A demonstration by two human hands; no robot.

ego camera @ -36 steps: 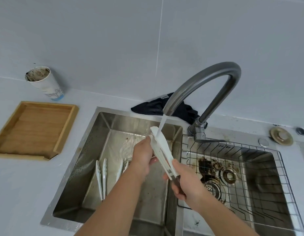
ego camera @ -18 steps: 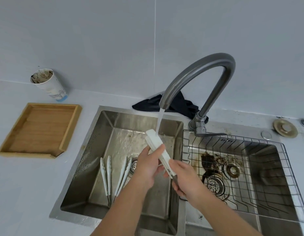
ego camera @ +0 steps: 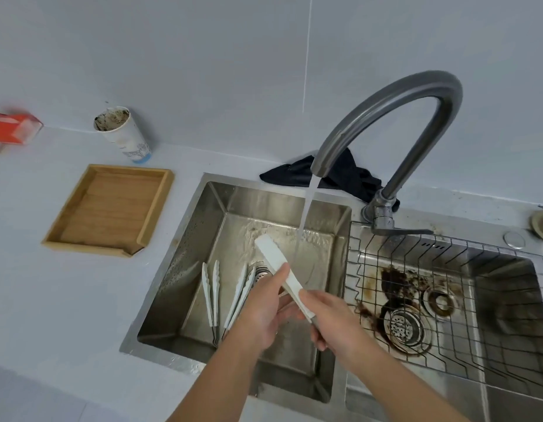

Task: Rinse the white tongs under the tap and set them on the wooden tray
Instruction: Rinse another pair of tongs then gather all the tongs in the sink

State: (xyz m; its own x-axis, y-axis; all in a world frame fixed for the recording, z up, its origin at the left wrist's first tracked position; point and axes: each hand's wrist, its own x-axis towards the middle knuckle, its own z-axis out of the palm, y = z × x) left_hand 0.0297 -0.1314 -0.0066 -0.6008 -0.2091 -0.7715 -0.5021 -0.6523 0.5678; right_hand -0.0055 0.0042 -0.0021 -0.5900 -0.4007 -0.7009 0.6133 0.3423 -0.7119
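A pair of white tongs [ego camera: 275, 260] slants over the left sink basin, its tip just left of the running water stream [ego camera: 306, 208] from the grey tap [ego camera: 386, 95]. My right hand [ego camera: 331, 321] grips the tongs' handle end. My left hand [ego camera: 264, 312] holds the tongs at mid-length, thumb on top. Two more white tongs [ego camera: 211, 287] [ego camera: 239, 295] lie on the basin floor. The wooden tray [ego camera: 112, 208] sits bare on the counter to the left of the sink.
A dirty paper cup [ego camera: 124, 132] stands behind the tray, and a red box [ego camera: 11, 129] at far left. A black cloth [ego camera: 340, 175] lies behind the tap. The right basin [ego camera: 492, 300] holds a wire rack and brown stains.
The tongs' tip has slid out of the stream to its left. My left hand has moved down the tongs toward the handle. The view has shifted left.
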